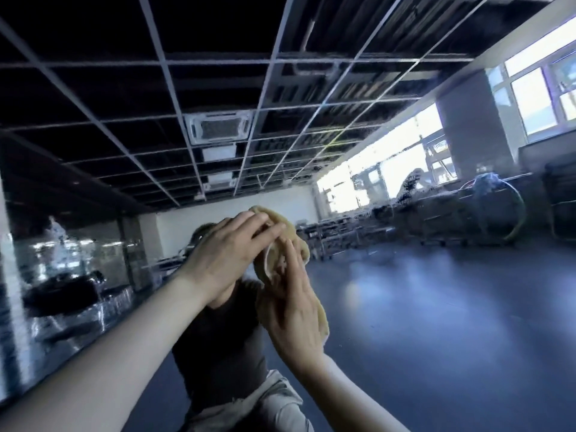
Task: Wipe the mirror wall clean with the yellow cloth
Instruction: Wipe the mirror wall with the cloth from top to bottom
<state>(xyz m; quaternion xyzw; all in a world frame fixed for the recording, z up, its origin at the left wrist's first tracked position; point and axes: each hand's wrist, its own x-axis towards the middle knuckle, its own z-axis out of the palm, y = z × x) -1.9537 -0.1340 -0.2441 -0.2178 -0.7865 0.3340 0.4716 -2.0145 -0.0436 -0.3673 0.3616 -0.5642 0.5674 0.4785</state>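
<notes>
The yellow cloth (282, 227) is bunched up between my two hands, at head height in front of the mirror wall (405, 291). My left hand (227, 257) reaches in from the lower left, and its fingers curve over the top of the cloth. My right hand (291, 304) comes up from the lower right with straight fingers laid against the cloth, which hangs down along its far side. Both thumbs are hidden. Behind the hands the mirror shows my own reflection in a dark top (218, 338).
The mirror fills the view and reflects a dark grid ceiling with an air-conditioning unit (218, 127), bright windows (389, 173) on the right, rows of desks (343, 232) and a dark floor. Smears and droplets mark the glass near the windows.
</notes>
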